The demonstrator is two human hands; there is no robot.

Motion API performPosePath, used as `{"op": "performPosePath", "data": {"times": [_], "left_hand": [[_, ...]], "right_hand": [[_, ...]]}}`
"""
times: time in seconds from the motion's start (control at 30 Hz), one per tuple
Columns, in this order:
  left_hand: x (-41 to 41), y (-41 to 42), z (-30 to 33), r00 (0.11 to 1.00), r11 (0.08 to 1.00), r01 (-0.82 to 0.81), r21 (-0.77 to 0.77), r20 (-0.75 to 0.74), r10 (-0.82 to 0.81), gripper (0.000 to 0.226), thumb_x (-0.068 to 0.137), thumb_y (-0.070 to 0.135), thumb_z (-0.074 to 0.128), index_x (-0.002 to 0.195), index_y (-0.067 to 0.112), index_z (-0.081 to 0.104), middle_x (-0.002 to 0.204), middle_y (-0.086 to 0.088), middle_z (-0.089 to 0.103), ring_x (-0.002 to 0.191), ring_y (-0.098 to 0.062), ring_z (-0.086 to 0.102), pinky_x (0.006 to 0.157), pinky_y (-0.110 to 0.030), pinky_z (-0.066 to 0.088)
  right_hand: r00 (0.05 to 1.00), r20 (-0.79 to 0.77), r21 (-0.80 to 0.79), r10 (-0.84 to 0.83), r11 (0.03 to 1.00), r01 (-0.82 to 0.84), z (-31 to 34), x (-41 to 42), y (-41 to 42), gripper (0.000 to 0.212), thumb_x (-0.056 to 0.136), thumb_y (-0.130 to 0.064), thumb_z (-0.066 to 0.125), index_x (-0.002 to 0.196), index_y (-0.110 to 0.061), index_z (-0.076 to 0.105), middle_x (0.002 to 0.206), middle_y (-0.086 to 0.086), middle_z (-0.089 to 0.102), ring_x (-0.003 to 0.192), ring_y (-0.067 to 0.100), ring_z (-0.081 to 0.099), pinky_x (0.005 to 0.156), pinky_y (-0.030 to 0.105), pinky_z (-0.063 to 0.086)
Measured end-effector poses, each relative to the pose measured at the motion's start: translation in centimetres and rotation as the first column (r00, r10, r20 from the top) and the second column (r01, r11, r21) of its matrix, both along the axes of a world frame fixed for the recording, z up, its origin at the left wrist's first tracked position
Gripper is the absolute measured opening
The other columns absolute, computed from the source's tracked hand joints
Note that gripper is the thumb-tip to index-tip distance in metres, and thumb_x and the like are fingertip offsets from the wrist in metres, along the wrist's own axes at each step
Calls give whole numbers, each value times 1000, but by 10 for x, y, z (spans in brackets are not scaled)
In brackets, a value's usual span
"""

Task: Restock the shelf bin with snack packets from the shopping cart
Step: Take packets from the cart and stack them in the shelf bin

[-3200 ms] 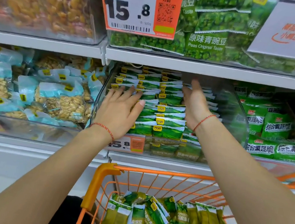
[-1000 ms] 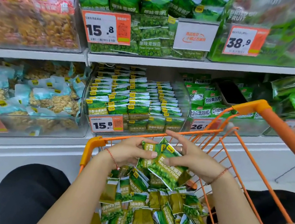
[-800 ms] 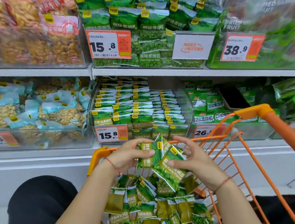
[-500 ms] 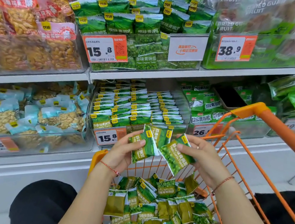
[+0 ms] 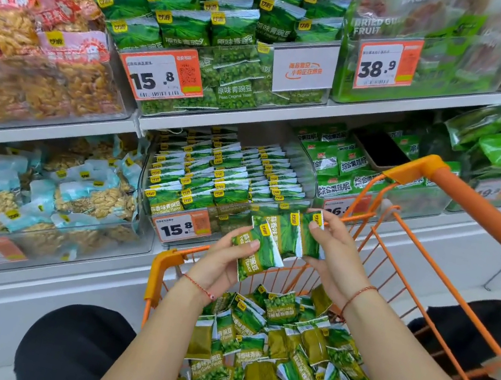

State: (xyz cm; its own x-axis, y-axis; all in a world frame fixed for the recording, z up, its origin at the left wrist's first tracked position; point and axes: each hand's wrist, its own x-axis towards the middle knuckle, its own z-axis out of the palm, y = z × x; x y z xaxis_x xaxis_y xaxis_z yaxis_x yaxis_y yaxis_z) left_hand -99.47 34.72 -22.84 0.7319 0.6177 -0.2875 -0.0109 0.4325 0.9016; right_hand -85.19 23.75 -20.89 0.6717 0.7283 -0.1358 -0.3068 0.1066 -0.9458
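A small fan of green snack packets (image 5: 280,241) is held above the shopping cart (image 5: 460,198), just before the shelf bin (image 5: 227,182). The left hand (image 5: 220,264) pinches one end and the right hand (image 5: 335,257) the other, fingers curled on the packets. Loosely stacked, the slick packets could slide apart and drop during the lift to the bin.

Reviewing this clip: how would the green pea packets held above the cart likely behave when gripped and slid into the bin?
The green pea packets look small and puffy, so probably light and slightly squashy. Their film looks glossy, so a fanned bunch may slip apart; the left hand and right hand both pinch them. Flat sealed edges suggest they would slot upright in the shelf bin.
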Motion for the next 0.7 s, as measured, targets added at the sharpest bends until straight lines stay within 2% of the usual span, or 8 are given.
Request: {"op": "performPosePath", "data": {"times": [0.13, 0.2, 0.27, 0.33, 0.47, 0.53, 0.63, 0.7], "left_hand": [[5, 0, -7, 999, 999, -29, 22, 20, 28, 49, 75, 13, 76, 120, 15, 57, 122, -14, 61, 112, -26, 58, 91, -39, 48], [6, 1, -10, 1000, 997, -14, 72, -15, 15, 56, 71, 18, 80, 122, 13, 57, 114, -12, 66, 99, -20, 64, 77, -34, 54], [5, -2, -10, 999, 994, -6, 112, -36, 10, 41, 76, 18, 74, 114, 16, 60, 101, -4, 69, 85, -11, 68, 70, -31, 55], [5, -3, -8, 999, 989, -18, 148, -43, 24, 29, 82, 14, 68, 110, 20, 60, 90, 1, 70, 79, -9, 69, 67, -30, 54], [0, 6, -1, 998, 941, -7, 338, -63, 30, 35, 83, 16, 70, 115, 15, 56, 72, 11, 66, 71, -6, 63, 62, -19, 46], [-7, 14, 5, 998, 949, -61, 311, 17, 58, 39, 78, 17, 75, 112, 11, 57, 80, 4, 69, 75, -15, 61, 62, -24, 44], [-15, 17, 10, 980, 951, -179, 252, 127, 151, 36, 73, 14, 70, 107, 14, 57, 87, -4, 65, 81, -18, 58, 72, -27, 45], [-16, 13, 8, 985, 919, -168, 357, 93, 145, 37, 69, 19, 74, 104, 21, 60, 92, -7, 64, 87, -22, 60, 79, -29, 49]], "right_hand": [[989, -140, 43, 38, 999, -32, -1, -4, 1, 11, 95, -19, 56, 105, -15, 58, 103, 1, 61, 97, 15, 61, 85, 32, 50], [987, -122, 60, 108, 993, -101, -4, -4, 2, 21, 87, -22, 67, 106, -16, 59, 112, 0, 62, 107, 14, 59, 99, 35, 43], [982, -56, 15, 178, 984, -178, -9, -5, 2, 38, 83, -19, 71, 119, -13, 59, 124, 4, 62, 115, 16, 58, 105, 38, 39], [981, -41, -10, 189, 982, -190, -12, -6, 4, 38, 87, -12, 65, 125, -11, 57, 129, 6, 60, 117, 18, 57, 106, 39, 40], [990, -88, -25, 107, 994, -109, -13, -3, 4, 55, 89, -13, 64, 139, -7, 43, 147, 9, 41, 117, 22, 56, 89, 38, 55], [997, -57, -30, 52, 998, -54, -12, -1, 1, 55, 90, -12, 63, 140, -7, 42, 147, 1, 37, 117, 20, 55, 77, 32, 59], [990, 116, -65, 74, 996, -66, -6, -6, -3, 33, 90, -6, 61, 122, -13, 54, 125, -10, 45, 97, 10, 60, 72, 27, 59], [970, 200, -110, 139, 987, -119, -3, -15, -2, 24, 87, -4, 65, 108, -15, 61, 107, -14, 55, 83, 6, 63, 67, 25, 59]]}}
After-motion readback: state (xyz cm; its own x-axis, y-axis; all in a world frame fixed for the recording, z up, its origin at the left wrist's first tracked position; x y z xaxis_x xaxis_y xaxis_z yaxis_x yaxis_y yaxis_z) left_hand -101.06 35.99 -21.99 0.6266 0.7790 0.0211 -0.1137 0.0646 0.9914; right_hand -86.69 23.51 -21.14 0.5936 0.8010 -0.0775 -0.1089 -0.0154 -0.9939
